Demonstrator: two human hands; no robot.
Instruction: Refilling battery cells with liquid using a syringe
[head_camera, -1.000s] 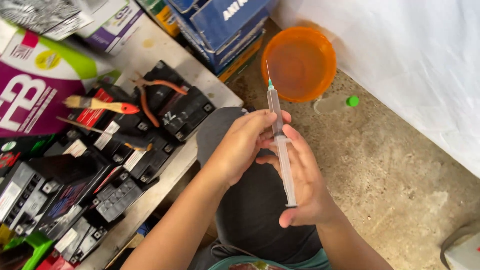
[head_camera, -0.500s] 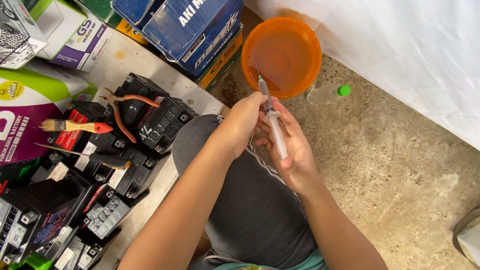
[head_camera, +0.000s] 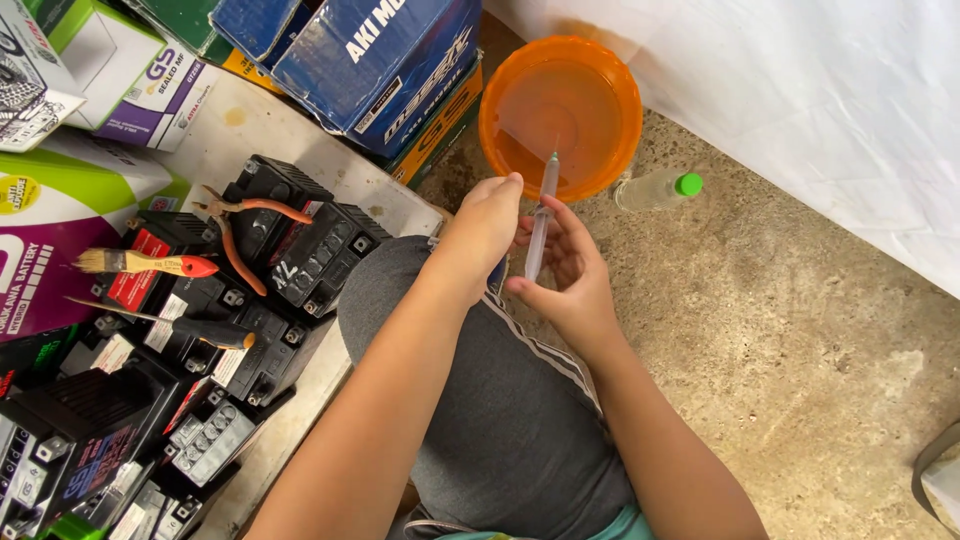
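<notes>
- The right hand (head_camera: 570, 270) cradles a clear plastic syringe (head_camera: 538, 225): its fingers curl loosely round the lower barrel, thumb pressed against the side near the plunger end.
- The left hand (head_camera: 487, 228) closes over the same syringe from the other side, fingers bent tight and fingertips meeting the barrel near its middle.
- The syringe points away from the body, its tip reaching over the near rim of a round orange plastic basin (head_camera: 560, 112), which holds a shallow clear liquid and stands on the rough concrete floor (head_camera: 800, 330).
- A small clear bottle with a green cap (head_camera: 655, 188) lies on its side just beside the basin.
- Small black batteries (head_camera: 300, 240) sit packed together to the left, with orange-handled pliers (head_camera: 245, 225), a red-handled paintbrush (head_camera: 145, 263) and a dark screwdriver (head_camera: 180, 325) lying on top.
- Risk, as I judge it: the tip is only just over the rim, so a sudden push on the plunger could send liquid onto the floor or the grey trousers (head_camera: 500, 400).
- A slip of the two-handed grip could drop the syringe into the basin.
</notes>
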